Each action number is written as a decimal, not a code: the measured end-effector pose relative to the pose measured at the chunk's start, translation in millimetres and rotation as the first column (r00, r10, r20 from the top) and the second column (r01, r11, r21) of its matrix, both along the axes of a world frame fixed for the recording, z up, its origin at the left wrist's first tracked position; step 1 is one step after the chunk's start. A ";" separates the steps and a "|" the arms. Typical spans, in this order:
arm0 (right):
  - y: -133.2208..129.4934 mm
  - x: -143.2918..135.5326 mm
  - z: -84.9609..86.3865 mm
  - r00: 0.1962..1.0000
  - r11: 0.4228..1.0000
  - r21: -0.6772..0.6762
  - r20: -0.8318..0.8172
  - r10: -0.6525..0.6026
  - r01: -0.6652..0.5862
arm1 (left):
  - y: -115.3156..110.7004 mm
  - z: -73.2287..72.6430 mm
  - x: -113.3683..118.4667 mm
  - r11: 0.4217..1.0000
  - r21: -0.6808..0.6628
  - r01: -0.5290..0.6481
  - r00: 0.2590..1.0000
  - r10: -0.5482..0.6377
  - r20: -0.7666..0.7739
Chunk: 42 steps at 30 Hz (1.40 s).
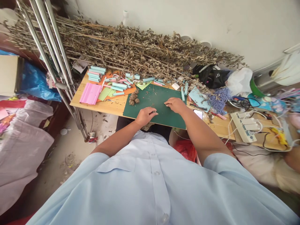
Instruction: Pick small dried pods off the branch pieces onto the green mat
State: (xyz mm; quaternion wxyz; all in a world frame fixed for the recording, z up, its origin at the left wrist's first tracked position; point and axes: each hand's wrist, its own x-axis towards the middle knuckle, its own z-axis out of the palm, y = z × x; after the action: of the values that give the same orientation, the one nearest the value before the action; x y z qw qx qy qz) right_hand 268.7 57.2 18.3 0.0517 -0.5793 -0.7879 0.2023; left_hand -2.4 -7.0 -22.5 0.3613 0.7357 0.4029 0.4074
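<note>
My left hand is closed above the front edge of a green cutting mat. Something small and dark shows at its fingertips, too small to name. Farther right, my right hand hangs low over the mat with thumb and fingers pinched together. Whatever they hold, if anything, cannot be made out. A cluster of brown, rough, crumbly balls lies on the mat's left part, beyond my left hand. Dark crumbs are scattered over the mat between and beyond both hands.
Dried leafy stalks are heaped along the wall. Rolled blue paper tubes and a pink paper stack lie on the left. Purple yarn, a phone and a power strip are right. Metal poles stand left.
</note>
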 end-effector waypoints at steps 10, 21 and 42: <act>-3.4 -3.0 -1.8 0.999 1.000 0.022 0.042 0.019 -0.019 | 0.5 -2.8 0.2 1.000 -0.017 -0.008 0.999 0.008 0.036; -57.0 -54.8 14.5 0.889 0.953 0.089 -0.394 -0.234 0.291 | 5.0 -4.5 0.9 0.998 -0.057 -0.020 0.998 0.023 0.051; -83.2 -95.1 -10.4 0.608 0.903 -0.187 -0.685 -0.403 0.388 | 7.5 -10.7 2.2 0.998 0.055 0.041 0.999 -0.042 0.008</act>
State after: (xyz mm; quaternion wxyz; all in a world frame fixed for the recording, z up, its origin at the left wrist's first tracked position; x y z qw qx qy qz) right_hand 173.7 -26.0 7.9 0.3881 -0.6159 -0.5568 0.4001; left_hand -0.2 0.6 -33.2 0.3511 0.7518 0.3745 0.4139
